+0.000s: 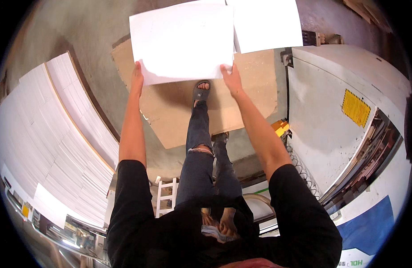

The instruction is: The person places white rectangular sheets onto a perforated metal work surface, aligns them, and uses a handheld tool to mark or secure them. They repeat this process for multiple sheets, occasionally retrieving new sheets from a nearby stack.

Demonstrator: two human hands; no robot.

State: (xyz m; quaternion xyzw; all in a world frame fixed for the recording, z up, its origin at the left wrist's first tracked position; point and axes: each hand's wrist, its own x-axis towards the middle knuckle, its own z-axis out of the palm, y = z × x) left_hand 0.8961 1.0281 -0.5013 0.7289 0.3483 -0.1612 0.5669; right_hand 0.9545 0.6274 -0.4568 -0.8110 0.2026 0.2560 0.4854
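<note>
Out in front of me, both hands hold a large white sheet of paper or board [183, 42] by its near edge. My left hand [137, 79] is closed on its near left corner, the thumb along the side. At the near right corner my right hand [232, 80] grips it, thumb on top and fingers mostly hidden. I cannot tell whether it is one sheet or a thin stack. Beside it on the right lies another white sheet or stack [267, 24], partly overlapped by the held one. Brown cardboard [255, 85] lies beneath on the floor.
A tall stack of white sheets [41, 129] stands on the left. To the right is a pale machine cabinet [317, 107] with a yellow label, near a yellow object [281, 127] and a coiled cable [299, 167]. My foot [201, 91] rests on the cardboard.
</note>
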